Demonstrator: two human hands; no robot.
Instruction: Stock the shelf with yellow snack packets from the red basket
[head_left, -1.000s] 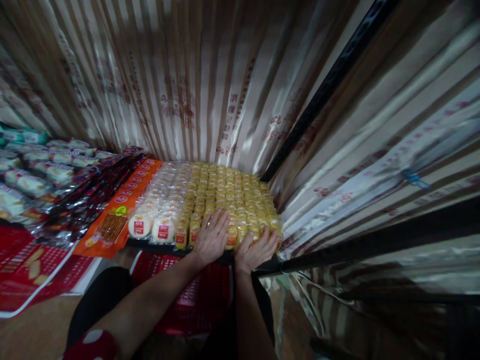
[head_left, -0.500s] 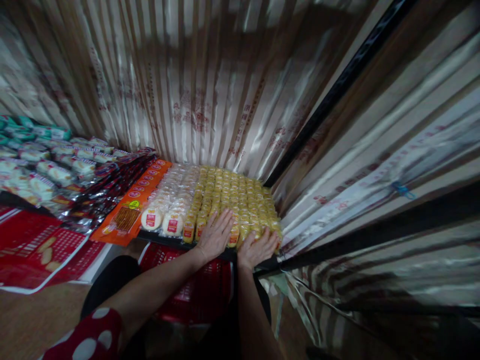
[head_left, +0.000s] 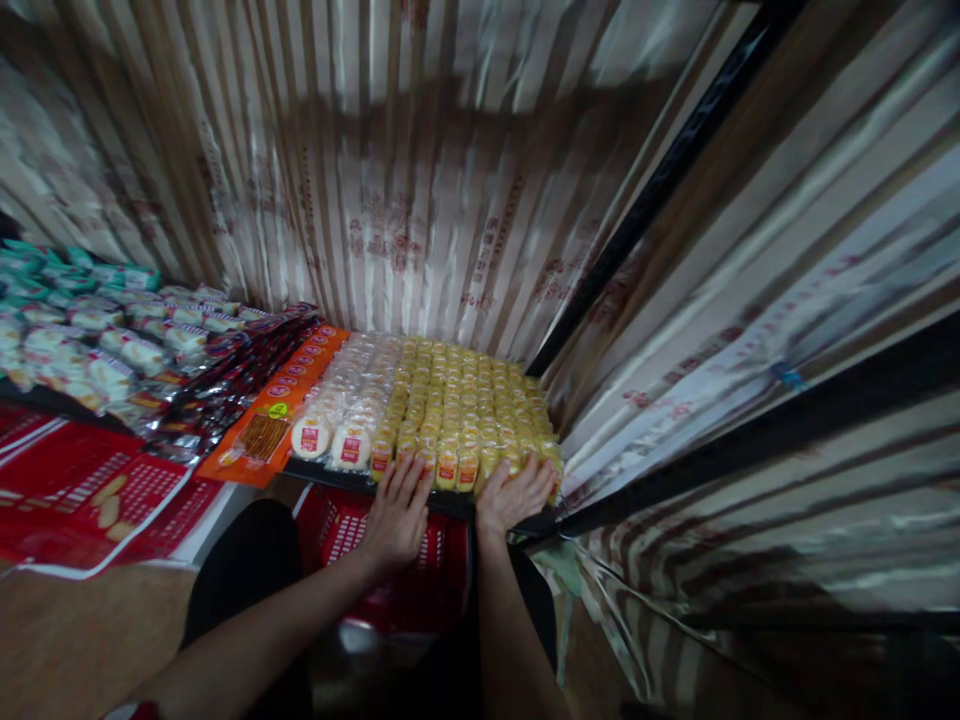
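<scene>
Two hands (head_left: pixel 450 505) are showing at the shelf's (head_left: pixel 420 497) front edge; two round white packets (head_left: pixel 331 441) are facing front; yellow packets (head_left: pixel 465 410) are lying in about seven columns, too many to count; one red basket (head_left: pixel 390 545) is sitting below.

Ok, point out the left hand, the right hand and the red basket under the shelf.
left hand (head_left: pixel 395 515), head view, back of the hand
right hand (head_left: pixel 512 497), head view, knuckles
red basket (head_left: pixel 341 520), head view, slotted rim left of the left hand
</scene>
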